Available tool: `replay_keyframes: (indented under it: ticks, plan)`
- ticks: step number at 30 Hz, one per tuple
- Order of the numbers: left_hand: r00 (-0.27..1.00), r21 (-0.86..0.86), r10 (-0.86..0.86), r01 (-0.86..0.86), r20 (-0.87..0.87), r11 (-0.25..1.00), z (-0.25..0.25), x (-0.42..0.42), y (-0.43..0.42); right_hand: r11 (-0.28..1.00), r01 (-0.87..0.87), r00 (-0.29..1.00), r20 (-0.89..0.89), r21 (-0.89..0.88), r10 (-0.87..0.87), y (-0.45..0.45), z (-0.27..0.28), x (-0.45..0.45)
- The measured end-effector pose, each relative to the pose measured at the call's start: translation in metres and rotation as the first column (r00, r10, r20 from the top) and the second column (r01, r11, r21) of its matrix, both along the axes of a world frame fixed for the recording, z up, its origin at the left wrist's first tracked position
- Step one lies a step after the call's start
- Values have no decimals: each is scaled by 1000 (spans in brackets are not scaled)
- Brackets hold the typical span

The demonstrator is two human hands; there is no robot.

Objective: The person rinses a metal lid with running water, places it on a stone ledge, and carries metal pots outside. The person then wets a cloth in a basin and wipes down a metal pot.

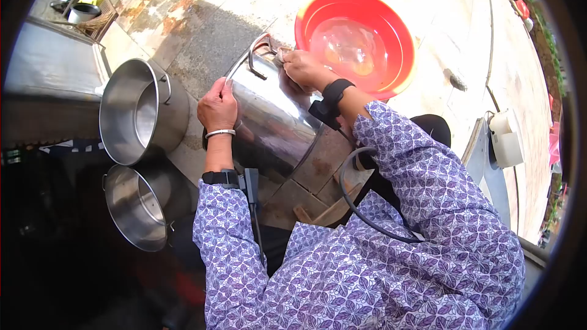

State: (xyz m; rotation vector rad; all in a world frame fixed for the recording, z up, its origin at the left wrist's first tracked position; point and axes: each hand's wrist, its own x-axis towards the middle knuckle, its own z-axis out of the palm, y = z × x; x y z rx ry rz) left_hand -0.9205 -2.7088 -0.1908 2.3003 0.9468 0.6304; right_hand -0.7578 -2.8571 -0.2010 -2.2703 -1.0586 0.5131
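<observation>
A large shiny steel pot (275, 110) lies tilted in front of me, its curved outer wall catching the sunlight. One bent wire handle (255, 61) shows at its upper end. My left hand (218, 110) is closed on the pot's edge at the left, thumb against the wall. My right hand (307, 71) is closed too, pressing a small greyish wad (281, 55) to the pot's side near the handle. What the wad is made of I cannot make out. Just beyond my right hand stands a red basin (391, 64) holding water.
Two more steel pots, a larger one (174, 107) and a smaller one (122, 195), lie on my left with their mouths showing. A metal-sided unit (52, 61) stands behind them. Paving (211, 30) surrounds the work. On the right is a white container (506, 137).
</observation>
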Motion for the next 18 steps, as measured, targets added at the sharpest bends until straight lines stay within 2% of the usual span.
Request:
replay_keyframes:
  ticks: [1,2,3,5,7,9,11,13,14,15,17,18]
  plan:
    - [1000,-1,-2,2,12,1000,0,2,-1,994,-105,984,141,-15,106,3,0,0]
    - [999,22,-4,3,37,1000,0,3,-1,991,-134,965,227,-9,133,2,-3,-7]
    - [998,43,-1,-2,55,999,-1,1,0,962,-194,961,232,193,147,0,4,-24]
    - [1000,23,12,-12,17,1000,4,-4,-3,947,-76,968,250,311,-5,-12,21,-68]
    - [1000,19,18,-18,2,1000,9,1,-4,953,-110,945,328,284,11,-22,32,-88]
    - [998,-30,42,-43,-38,999,11,0,-9,934,-263,899,413,242,146,-15,32,-99]
    - [997,22,55,-54,-62,998,14,-2,-20,968,-209,863,492,136,117,4,40,-105]
    - [987,2,69,-70,-144,998,22,-9,-35,998,-33,909,414,-45,48,33,48,-92]
    - [993,52,66,-61,-97,997,20,-12,-40,989,-34,919,384,-142,87,41,53,-87]
    - [984,9,82,-82,-155,997,25,-14,-43,989,-39,918,385,-140,90,49,59,-85]
    - [983,-4,128,-130,-135,992,28,-18,-49,979,-57,973,210,-196,99,58,69,-84]
    - [983,-10,135,-137,-127,991,28,-19,-50,976,-103,951,269,-193,153,60,67,-84]
